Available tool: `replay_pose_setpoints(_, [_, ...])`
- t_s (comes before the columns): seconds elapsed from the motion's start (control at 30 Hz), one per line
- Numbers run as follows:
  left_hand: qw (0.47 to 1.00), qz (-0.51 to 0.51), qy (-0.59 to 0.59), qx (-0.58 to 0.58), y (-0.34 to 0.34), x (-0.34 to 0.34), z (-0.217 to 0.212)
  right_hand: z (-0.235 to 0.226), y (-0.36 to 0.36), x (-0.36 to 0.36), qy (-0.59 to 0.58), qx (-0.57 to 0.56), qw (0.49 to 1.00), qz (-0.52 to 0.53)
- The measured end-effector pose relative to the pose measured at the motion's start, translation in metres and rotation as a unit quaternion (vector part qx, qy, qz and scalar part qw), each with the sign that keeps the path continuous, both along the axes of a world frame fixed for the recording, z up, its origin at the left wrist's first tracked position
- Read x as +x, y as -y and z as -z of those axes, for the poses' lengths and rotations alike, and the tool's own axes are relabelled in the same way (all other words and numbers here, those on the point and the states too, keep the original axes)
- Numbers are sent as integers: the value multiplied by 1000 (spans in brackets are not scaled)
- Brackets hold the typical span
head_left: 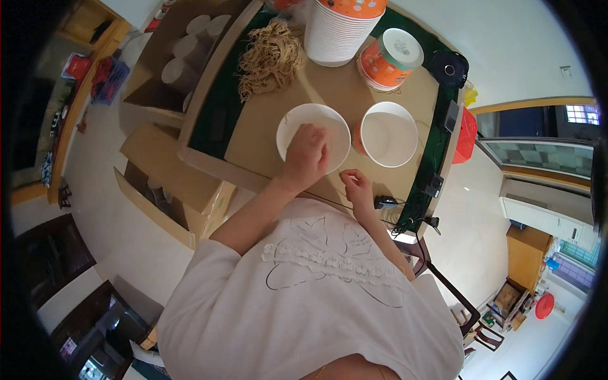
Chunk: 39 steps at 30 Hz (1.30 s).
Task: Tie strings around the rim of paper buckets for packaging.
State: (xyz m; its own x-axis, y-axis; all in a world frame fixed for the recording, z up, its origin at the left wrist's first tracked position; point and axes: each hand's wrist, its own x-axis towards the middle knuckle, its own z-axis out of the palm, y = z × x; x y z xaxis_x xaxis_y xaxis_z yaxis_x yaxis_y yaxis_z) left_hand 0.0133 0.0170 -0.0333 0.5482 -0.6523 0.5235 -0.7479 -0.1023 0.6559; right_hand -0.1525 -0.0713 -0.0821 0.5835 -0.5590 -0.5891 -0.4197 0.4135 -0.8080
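Two open white paper bowls are sitting mid-table (266,136): left hand (306,156) is reaching, fingers bent, into the left bowl (297,123); right bowl (389,134) beside it. Right hand (356,187) is resting loosely curled, holding nothing, at the near edge. One noodle pile (271,57) and one bowl stack (337,35) are lying at the far edge.

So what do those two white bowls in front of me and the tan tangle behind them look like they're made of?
The left bowl, under the left hand, and the right bowl look like coated paper: thin rolled rims, matte white insides, orange printed outside on the right one. The tangle looks like dry straw-coloured fibre, perhaps raffia or noodles; too small to tell.
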Motion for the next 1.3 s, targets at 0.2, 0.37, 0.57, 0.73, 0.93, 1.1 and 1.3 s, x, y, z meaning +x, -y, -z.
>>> replay_pose_setpoints(0.2, [971,112,-134,165,6,-8,37,-4,2,4,-14,18,1000,9])
replay_pose_setpoints(0.37, [947,149,-168,231,1,-13,51,0,1,5,-10,28,999,22])
replay_pose_setpoints(0.57, [948,159,-160,225,1,-12,55,0,3,11,-7,4,1000,12])
replay_pose_setpoints(0.73, [945,151,-160,241,-1,-11,52,-2,4,10,-29,-6,1000,-3])
replay_pose_setpoints(0.93, [962,90,-177,189,-3,-13,46,-6,5,5,-9,-9,1000,27])
replay_pose_setpoints(1.1, [936,138,-241,214,-7,-10,19,-18,-2,5,63,-123,990,10])
replay_pose_setpoints(1.3, [936,171,-204,230,-8,-15,26,-18,-6,8,74,-145,986,-26])
